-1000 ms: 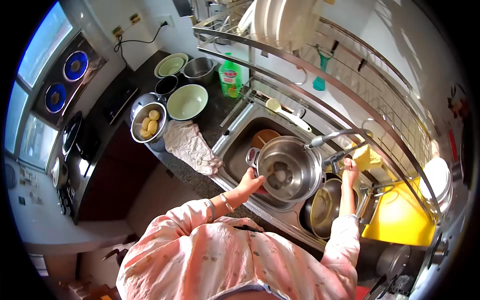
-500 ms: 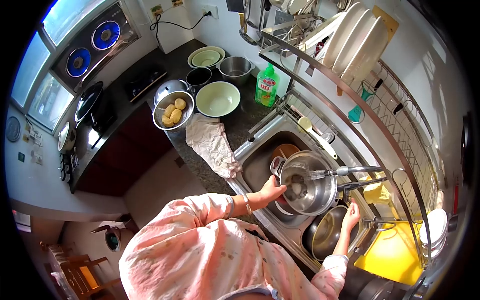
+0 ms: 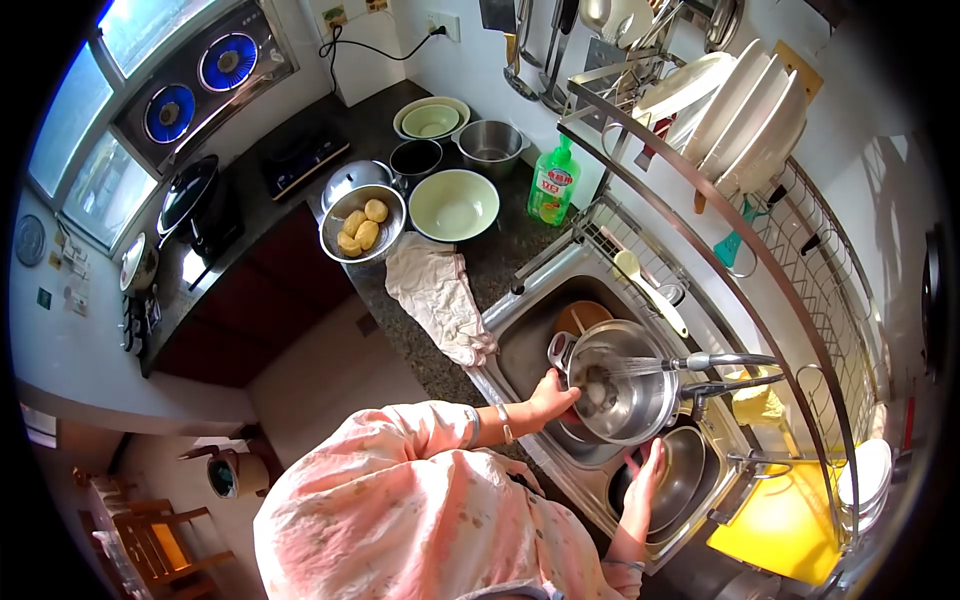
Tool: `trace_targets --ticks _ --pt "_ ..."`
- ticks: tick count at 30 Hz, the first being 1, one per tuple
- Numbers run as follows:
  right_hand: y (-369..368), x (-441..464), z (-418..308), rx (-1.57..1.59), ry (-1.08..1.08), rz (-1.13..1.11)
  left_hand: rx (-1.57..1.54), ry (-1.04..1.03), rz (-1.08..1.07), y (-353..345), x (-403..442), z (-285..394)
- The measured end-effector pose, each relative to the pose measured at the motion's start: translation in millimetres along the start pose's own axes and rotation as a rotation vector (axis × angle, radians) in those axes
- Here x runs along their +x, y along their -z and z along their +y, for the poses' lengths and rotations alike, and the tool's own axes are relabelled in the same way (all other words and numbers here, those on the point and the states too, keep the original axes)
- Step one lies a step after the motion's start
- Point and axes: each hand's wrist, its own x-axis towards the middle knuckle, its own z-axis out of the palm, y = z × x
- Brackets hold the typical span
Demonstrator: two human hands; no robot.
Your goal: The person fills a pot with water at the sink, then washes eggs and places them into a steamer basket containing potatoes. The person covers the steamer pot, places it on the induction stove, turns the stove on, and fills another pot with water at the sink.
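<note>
Head view: faucet (image 3: 712,361) spraying into steel pot (image 3: 640,412) over sink (image 3: 526,338); left hand (image 3: 551,396) gripping pot's side, right hand (image 3: 645,475) spread loosely nearby, contact unclear. Water-running step underway, seemingly; next move calls for steady left grip, right-side support.

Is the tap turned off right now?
No, water is spraying from the tap into the shiny metal pot at the sink.

Glossy metal pot (image 3: 641,408) — smooth, wrinkled matt cloth (image 3: 436,300)
</note>
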Motion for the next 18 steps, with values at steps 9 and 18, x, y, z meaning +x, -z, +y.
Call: trace_targets --ticks 9,18 --pt "-49.8 -19.3 -4.5 0.190 -0.395 -0.086 0.085 -0.061 0.015 8.5 -11.1 7.5" --pt "-55.0 -28.4 -7.0 0.277 -0.239 -0.187 -0.192 -0.031 -0.198 23.0 6.8 -6.0"
